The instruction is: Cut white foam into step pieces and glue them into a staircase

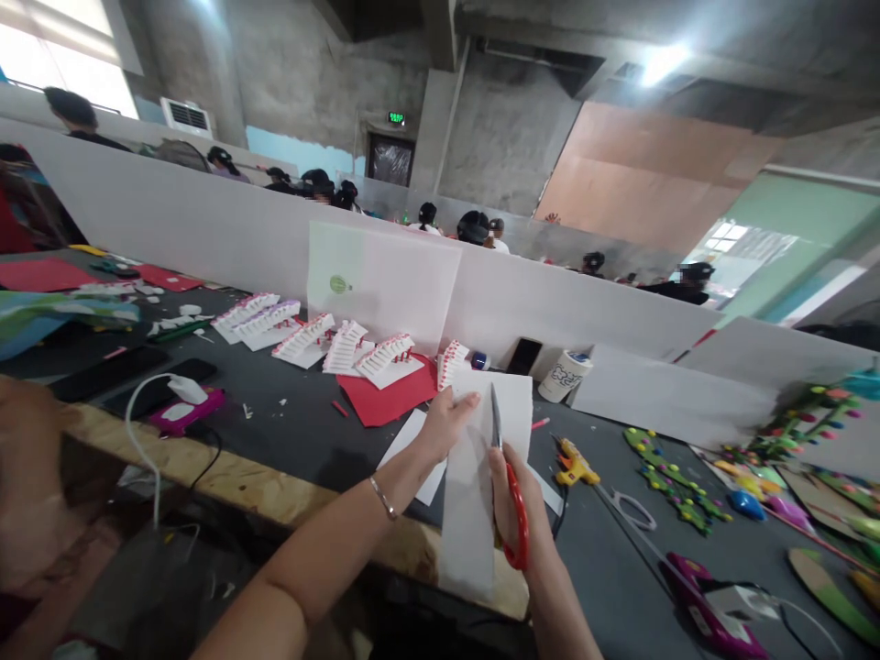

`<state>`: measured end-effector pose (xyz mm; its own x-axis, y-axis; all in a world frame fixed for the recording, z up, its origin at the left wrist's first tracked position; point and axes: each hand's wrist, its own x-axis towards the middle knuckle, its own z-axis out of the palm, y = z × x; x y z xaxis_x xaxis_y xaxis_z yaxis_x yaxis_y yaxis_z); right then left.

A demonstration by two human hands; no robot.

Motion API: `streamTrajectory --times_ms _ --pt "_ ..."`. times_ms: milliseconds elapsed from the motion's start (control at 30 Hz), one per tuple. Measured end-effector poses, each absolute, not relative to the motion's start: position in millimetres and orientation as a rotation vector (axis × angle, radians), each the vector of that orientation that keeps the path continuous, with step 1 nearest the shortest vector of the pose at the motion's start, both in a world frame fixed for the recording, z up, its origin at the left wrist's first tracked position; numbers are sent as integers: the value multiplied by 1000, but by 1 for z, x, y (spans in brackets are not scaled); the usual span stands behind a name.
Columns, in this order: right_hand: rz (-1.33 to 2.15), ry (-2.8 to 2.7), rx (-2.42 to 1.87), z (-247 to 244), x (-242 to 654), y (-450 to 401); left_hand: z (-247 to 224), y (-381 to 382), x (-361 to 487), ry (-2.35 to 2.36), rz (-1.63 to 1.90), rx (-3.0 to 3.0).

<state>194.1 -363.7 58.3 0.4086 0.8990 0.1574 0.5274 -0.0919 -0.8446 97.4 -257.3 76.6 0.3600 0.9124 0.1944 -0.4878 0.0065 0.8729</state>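
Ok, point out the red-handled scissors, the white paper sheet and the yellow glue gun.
red-handled scissors (pixel 517 522): head view, on the red handle
white paper sheet (pixel 467 522): head view, on its lower middle
yellow glue gun (pixel 576 464): head view, on the yellow body

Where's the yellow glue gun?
In the head view, the yellow glue gun lies on the grey tabletop, just right of the person's right hand, beside the silver-handled scissors.
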Motion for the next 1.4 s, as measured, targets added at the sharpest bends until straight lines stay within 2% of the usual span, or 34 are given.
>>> streamTrajectory --times_ms 467,967,1400 --pt "402 -1259 -1653 98 198 -370 125 -274 95 342 1133 1146" --pt "415 -1245 -1670 93 201 -364 121 -273 95 391 1105 1141" --pt "270 -1286 -1758 120 206 -342 117 -247 118 415 1117 1050"
